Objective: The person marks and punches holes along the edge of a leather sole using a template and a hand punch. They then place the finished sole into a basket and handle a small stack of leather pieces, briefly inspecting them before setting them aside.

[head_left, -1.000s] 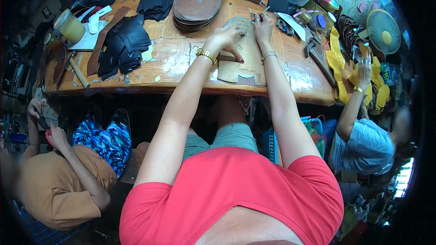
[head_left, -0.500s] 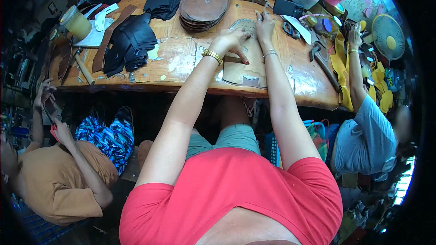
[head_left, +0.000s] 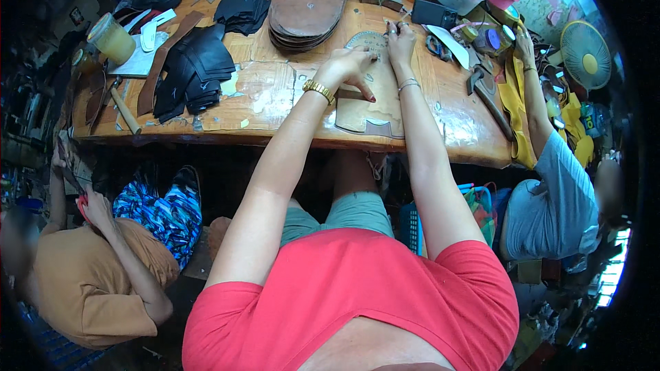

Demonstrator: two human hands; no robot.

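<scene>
A flat tan pattern piece (head_left: 370, 111) with a rounded far end lies on the table in front of me, and brown leather shows at its notched near edge. My left hand (head_left: 348, 69) presses on it, thumb and fingers spread apart. At the pattern's far right edge my right hand (head_left: 400, 45) is closed, its fingertips pinched together. Whatever thin thing they may hold is too small to make out. Just left of the pattern's far end stands a stack of brown leather pieces (head_left: 309, 3), rounded at the near side.
Black leather pieces (head_left: 196, 69) and a hammer (head_left: 126, 106) lie left; another hammer (head_left: 489, 99), scissors (head_left: 437, 47) and a phone (head_left: 433, 14) lie right. A co-worker with red-handled scissors (head_left: 82, 206) sits left. Another (head_left: 550, 206) reaches over yellow strips (head_left: 515, 110) at right.
My hands stay almost in place on the pattern, the right one shifting slightly along its edge. The left co-worker's hands have lowered, and the right co-worker's hand has moved left over the table.
</scene>
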